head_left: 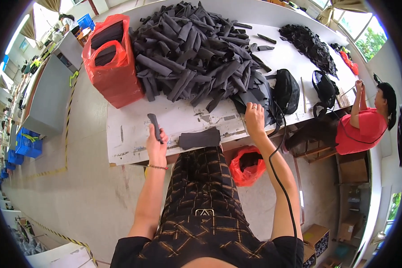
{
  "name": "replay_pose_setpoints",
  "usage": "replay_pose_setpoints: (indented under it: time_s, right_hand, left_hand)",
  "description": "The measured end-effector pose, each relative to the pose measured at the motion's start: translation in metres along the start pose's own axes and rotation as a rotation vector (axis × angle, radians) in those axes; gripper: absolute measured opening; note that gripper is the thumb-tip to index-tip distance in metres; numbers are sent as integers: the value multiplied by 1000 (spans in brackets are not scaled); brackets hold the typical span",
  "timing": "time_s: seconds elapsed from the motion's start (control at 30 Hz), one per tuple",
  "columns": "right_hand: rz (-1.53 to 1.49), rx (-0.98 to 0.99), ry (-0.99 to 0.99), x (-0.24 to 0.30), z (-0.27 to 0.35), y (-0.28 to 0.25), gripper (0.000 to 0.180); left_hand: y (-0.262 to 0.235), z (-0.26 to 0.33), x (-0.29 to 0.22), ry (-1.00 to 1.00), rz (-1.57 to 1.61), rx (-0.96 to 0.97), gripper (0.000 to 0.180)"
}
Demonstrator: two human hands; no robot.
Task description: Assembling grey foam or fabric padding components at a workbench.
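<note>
Head view, watched from my remote station, shows me a white table beneath the left hand and the right hand. Ahead of both spreads a heap of dark grey pieces; a red bag stands ahead and left of the left hand, and a black bag sits just right of the right hand. That hand is at some flat dark sheets; I cannot tell whether its fingers pinch one. Between the two grips lies a neat dark stack. Clasped in the left hand, a narrow dark piece juts out ahead of the fingers.
</note>
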State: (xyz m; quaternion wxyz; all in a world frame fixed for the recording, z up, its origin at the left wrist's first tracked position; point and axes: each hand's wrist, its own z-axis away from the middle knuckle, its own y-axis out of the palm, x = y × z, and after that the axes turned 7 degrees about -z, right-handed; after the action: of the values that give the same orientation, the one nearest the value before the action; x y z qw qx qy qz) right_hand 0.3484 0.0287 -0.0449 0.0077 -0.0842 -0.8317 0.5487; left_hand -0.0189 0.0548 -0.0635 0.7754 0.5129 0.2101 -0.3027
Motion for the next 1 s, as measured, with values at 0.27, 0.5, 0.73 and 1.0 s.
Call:
replay_pose_setpoints:
  time_s: [0.27, 0.5, 0.73, 1.0]
  right_hand:
    - [-131, 47, -115, -10, 35, -14, 21]
    - [-1435, -66, 430, 55, 64, -79, 28]
    - [-1688, 457, 261, 97, 90, -81, 23]
    - [-872, 73, -125, 137, 58, -87, 29]
  left_hand:
    - [36, 26, -2, -131, -32, 91, 25]
    - [70, 65, 2, -197, -21, 372, 24]
    - [74, 59, 14, -92, -277, 580, 18]
    - [73, 50, 20, -132, -188, 351, 16]
